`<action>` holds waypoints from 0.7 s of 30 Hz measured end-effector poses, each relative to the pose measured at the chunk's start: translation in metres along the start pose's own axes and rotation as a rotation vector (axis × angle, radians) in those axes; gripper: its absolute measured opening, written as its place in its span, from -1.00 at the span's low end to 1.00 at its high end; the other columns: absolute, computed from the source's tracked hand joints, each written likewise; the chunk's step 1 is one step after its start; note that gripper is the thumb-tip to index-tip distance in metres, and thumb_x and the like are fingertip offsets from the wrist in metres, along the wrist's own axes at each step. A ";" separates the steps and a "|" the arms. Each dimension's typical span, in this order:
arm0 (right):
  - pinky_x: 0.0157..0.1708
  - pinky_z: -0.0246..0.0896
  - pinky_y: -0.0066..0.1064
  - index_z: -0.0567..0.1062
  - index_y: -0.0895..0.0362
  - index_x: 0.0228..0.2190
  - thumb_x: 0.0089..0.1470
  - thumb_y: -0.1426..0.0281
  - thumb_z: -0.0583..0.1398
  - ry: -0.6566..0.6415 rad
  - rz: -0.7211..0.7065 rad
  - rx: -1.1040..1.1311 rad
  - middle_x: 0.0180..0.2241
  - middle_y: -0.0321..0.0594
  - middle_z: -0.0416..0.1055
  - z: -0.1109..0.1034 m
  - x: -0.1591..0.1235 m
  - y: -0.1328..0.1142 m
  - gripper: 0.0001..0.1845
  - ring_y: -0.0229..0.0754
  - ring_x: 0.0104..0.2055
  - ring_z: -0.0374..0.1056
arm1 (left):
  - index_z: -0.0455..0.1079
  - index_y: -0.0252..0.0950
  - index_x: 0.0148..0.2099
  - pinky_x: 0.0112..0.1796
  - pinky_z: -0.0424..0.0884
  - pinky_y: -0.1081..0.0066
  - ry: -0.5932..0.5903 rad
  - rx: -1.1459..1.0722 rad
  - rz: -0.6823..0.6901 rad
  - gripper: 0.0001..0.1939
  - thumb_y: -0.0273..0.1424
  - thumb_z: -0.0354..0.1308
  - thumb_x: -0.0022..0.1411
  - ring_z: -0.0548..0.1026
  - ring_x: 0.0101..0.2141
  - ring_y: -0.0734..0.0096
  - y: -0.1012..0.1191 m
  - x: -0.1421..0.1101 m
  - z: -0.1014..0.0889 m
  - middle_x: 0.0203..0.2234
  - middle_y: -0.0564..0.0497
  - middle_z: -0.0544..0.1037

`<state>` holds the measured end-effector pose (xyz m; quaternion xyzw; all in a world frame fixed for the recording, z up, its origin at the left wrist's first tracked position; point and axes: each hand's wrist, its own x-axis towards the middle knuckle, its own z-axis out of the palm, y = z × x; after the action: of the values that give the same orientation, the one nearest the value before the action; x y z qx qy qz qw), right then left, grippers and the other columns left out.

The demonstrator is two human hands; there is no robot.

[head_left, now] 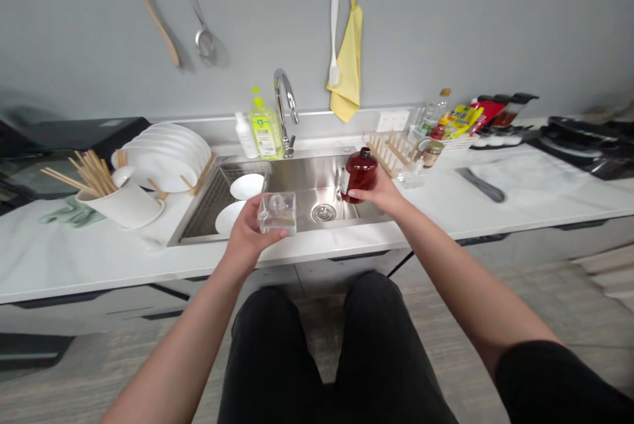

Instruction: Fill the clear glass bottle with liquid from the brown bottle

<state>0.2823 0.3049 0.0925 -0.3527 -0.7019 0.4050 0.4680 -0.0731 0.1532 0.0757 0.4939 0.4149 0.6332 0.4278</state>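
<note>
Head view looks down on a white marble desk (74, 259) with a stainless steel sink (317, 176) at the center of the frame. The left hand (246, 236) has a firm grip around a clear square glass bottle (276, 212), held just above the near sink edge; its long axis is hard to judge, and its small neck seems to point up. The right hand (376, 191) grips a dark red bottle (359, 175) from the right side, over the far right of the sink. That bottle stands nearly upright, its neck toward the top of the frame. The two bottles are apart, with a sink drain (323, 212) below and between them. Two white plates (246, 186) lie in the sink's left side beside a wire rack (212, 203). A chrome faucet (282, 100) and a green dish soap bottle (266, 130) stand behind the sink. A wooden plate rack (391, 153) sits to the upper right, and stacked white plates (166, 156) stand to the left.
</note>
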 end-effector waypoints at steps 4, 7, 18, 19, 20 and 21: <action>0.25 0.56 0.30 0.48 -0.01 0.19 -0.23 0.06 0.69 -0.106 0.078 0.104 0.04 -0.06 0.68 0.023 0.062 0.013 0.01 0.27 0.11 0.63 | 0.54 -0.17 0.19 0.04 0.66 0.16 -0.065 -0.037 -0.002 -0.10 -0.36 0.82 -0.20 0.71 -0.02 0.11 -0.007 0.075 0.008 0.04 -0.06 0.72; 0.37 0.46 0.30 0.50 -0.03 0.16 -0.29 0.18 0.70 -0.167 0.086 0.181 0.13 -0.06 0.67 0.039 0.103 0.034 -0.01 0.28 0.19 0.60 | 0.52 -0.17 0.13 0.05 0.65 0.15 -0.127 -0.059 0.008 -0.13 -0.40 0.82 -0.23 0.70 -0.02 0.12 -0.020 0.130 0.009 0.03 -0.05 0.72; 0.36 0.48 0.31 0.47 -0.03 0.20 -0.34 0.29 0.69 -0.260 0.241 0.250 0.11 -0.10 0.68 0.067 0.148 0.143 0.05 0.30 0.21 0.61 | 0.56 -0.13 0.20 0.10 0.60 0.16 -0.145 -0.089 -0.029 -0.12 -0.52 0.73 -0.20 0.69 0.02 0.14 -0.109 0.253 -0.011 0.02 -0.02 0.73; 0.35 0.49 0.30 0.47 -0.04 0.20 -0.34 0.30 0.69 -0.267 0.238 0.243 0.12 -0.10 0.68 0.066 0.148 0.147 0.06 0.30 0.21 0.61 | 0.56 -0.13 0.22 0.09 0.60 0.16 -0.152 -0.087 -0.035 -0.12 -0.52 0.73 -0.18 0.69 0.03 0.13 -0.113 0.254 -0.012 0.03 -0.03 0.73; 0.35 0.50 0.30 0.47 -0.04 0.21 -0.33 0.29 0.69 -0.273 0.230 0.240 0.13 -0.09 0.68 0.065 0.148 0.150 0.06 0.31 0.21 0.61 | 0.57 -0.13 0.24 0.08 0.60 0.16 -0.160 -0.086 -0.045 -0.12 -0.51 0.73 -0.16 0.69 0.03 0.12 -0.117 0.253 -0.014 0.03 -0.04 0.73; 0.35 0.50 0.30 0.47 -0.04 0.22 -0.31 0.29 0.70 -0.279 0.220 0.241 0.14 -0.09 0.68 0.065 0.148 0.151 0.06 0.31 0.21 0.61 | 0.58 -0.14 0.25 0.07 0.61 0.16 -0.167 -0.085 -0.057 -0.11 -0.50 0.73 -0.16 0.69 0.03 0.11 -0.119 0.252 -0.015 0.04 -0.05 0.73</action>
<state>0.1922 0.4831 -0.0034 -0.3093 -0.6634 0.5797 0.3581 -0.1087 0.4258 0.0282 0.5144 0.3643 0.5943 0.4995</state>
